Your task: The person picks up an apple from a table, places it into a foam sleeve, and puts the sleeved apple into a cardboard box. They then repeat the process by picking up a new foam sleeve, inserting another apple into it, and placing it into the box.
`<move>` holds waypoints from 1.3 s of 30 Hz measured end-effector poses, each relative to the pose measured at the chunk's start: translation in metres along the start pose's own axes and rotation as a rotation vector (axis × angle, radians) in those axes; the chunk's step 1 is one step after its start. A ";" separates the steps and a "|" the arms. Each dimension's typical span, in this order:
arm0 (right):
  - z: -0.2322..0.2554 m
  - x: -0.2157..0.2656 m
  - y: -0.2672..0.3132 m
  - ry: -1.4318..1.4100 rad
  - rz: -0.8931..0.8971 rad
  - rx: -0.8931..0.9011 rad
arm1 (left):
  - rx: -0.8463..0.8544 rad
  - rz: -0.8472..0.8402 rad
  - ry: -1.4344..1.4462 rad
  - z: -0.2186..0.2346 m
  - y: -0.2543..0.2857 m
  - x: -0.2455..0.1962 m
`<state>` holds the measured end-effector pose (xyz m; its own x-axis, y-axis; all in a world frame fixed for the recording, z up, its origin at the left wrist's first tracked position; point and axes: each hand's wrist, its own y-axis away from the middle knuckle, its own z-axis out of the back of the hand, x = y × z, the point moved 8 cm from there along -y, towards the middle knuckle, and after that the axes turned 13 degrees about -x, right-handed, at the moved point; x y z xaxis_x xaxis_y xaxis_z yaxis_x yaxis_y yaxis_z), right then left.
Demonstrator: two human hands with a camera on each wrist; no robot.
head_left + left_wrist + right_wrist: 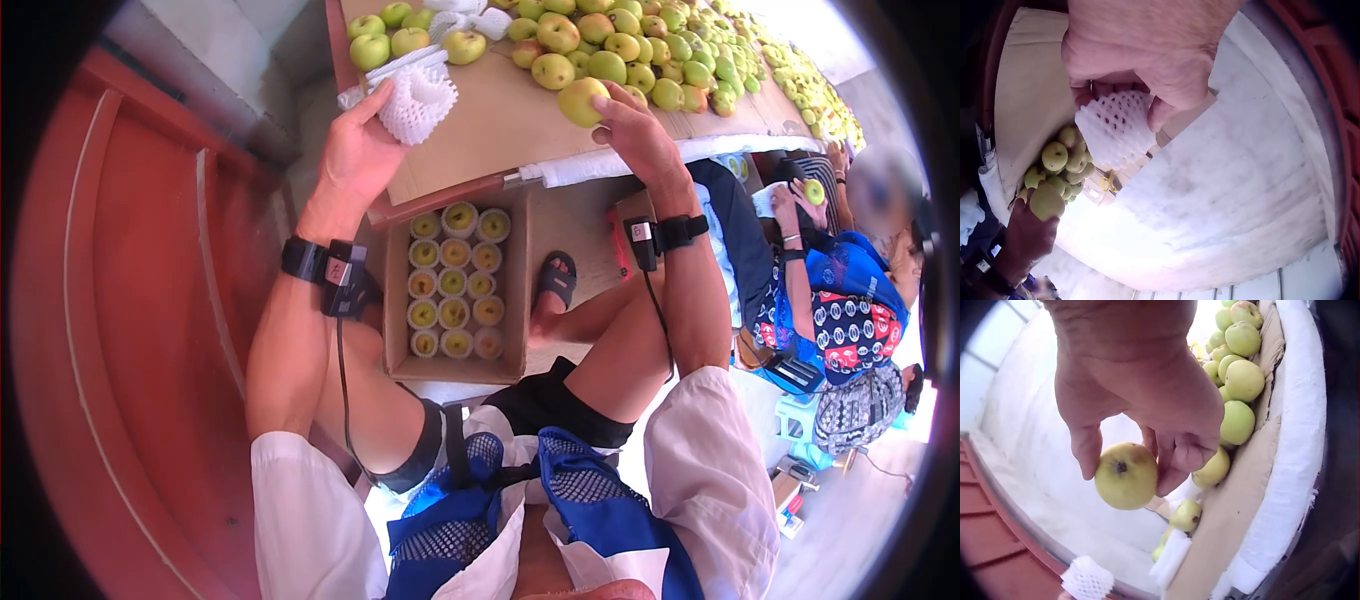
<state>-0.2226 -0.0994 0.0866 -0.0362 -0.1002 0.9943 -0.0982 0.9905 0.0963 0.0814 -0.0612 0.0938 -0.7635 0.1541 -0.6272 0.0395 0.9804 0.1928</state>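
Observation:
My left hand [352, 152] holds a white foam fruit net [420, 104] above the near left edge of the table. In the left wrist view the net [1116, 128] bulges out, its mesh spread, between thumb and fingers. A yellow-green apple [580, 103] is pinched between the thumb and fingertips of my right hand [640, 140]. The right wrist view shows the dark end of this apple [1126, 478] facing the camera. Both hands are raised over the cardboard-covered tabletop [480, 120], well apart from each other.
Below the table edge stands a cardboard box [397, 300] with rows of netted apples. A large heap of apples [640, 50] covers the back right of the table. Several loose apples [369, 48] and more foam nets [470, 22] lie back left. Another person [850, 270] sits at right.

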 end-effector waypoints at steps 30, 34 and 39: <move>-0.133 -0.030 0.000 0.795 0.542 0.167 | -0.050 -0.016 -0.016 0.022 -0.001 -0.017; -0.131 -0.032 0.002 0.795 0.530 0.175 | -0.018 -0.012 -0.026 0.015 0.004 -0.016; -0.116 -0.013 0.000 0.737 0.673 0.019 | -0.017 -0.048 -0.123 0.016 0.001 -0.014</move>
<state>-0.1066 -0.0871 0.0791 0.5348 0.5716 0.6223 -0.3005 0.8170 -0.4921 0.1024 -0.0602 0.0903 -0.6792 0.1222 -0.7237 -0.0071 0.9849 0.1729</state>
